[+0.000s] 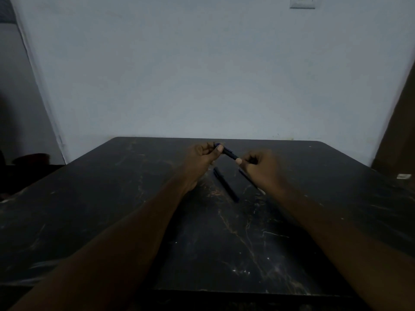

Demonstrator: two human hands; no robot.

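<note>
**Operator:** List it, largest first.

**Checker:** Item one: wall [202, 75], pale, behind everything, with a switch [302, 2] at the top edge. Item two: table [112, 209], dark and veined, running from you to the wall. Item three: your left hand [198, 161], raised over the far middle of the table, thumb and fingers curled and pinching one end of the pen [229, 153]. Item four: your right hand [262, 170], just beside it, curled the same way round the pen's other end.

**Operator:** And the pen itself?

**Checker:** Item five: pen, dark, held in the air between your two hands and clear of the table, slanting down from left hand to right. Only the short middle shows; both ends are hidden in your fingers. Item six: loose pen [225, 184], flat on the table below your hands. Item seven: third pen [246, 177], also on the table, partly hidden under your right hand.

**Operator:** Which step is this?

**Checker:** By the two-ended grip, you look to be working the pen's parts, either pulling it apart or closing it. The dim light does not show which.

**Operator:** Next move?

**Checker:** It calls for a straight pull or push along the pen's own line, with both pinches kept firm. Hold it high enough to clear the two pens below.
</note>
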